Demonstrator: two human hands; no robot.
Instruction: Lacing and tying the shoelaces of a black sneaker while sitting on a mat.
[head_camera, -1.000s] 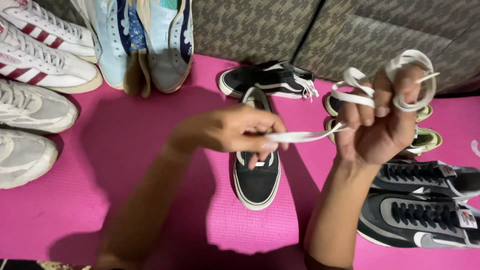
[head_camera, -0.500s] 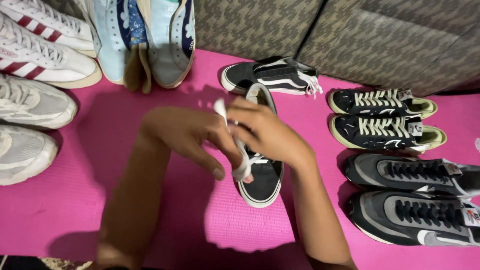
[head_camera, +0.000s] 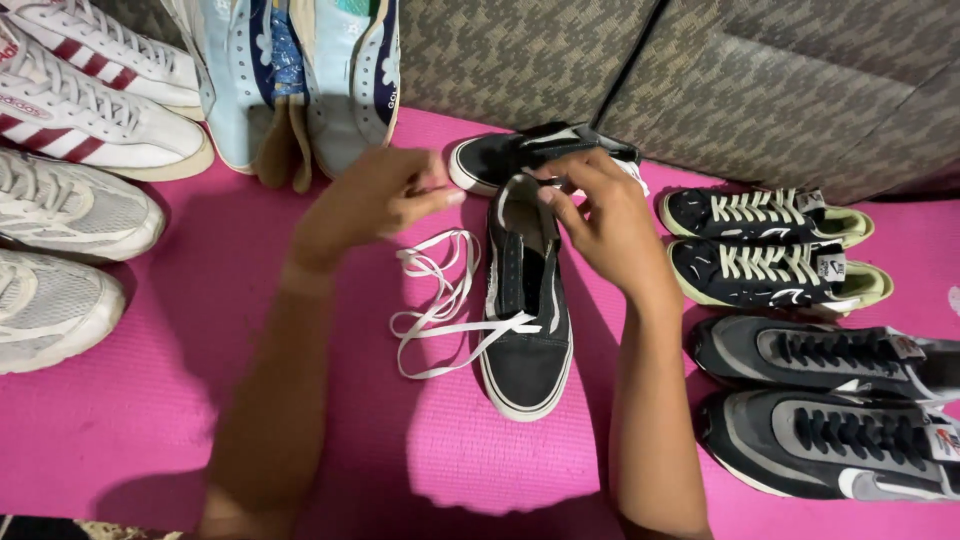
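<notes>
Pink mat (head_camera: 300, 330) on the floor, sneakers all around. Black shoe (head_camera: 527, 300) sits dead center, toe at 6 o'clock, with the loose white lace (head_camera: 440, 305) lying at its 9 o'clock side, one end across the toe. Both hands hover at 12 o'clock by the heel: left hand (head_camera: 375, 195) loosely curled and holding nothing, right hand (head_camera: 600, 215) with fingers open. I'd pin the heel first, then feed the lace evenly.

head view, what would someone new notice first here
A black low-top sneaker stands mid-mat on the pink mat, its eyelets empty, with a loose white shoelace lying in loops beside it. The left hand and right hand hover at its heel end, ringed by rows of other sneakers.
</notes>
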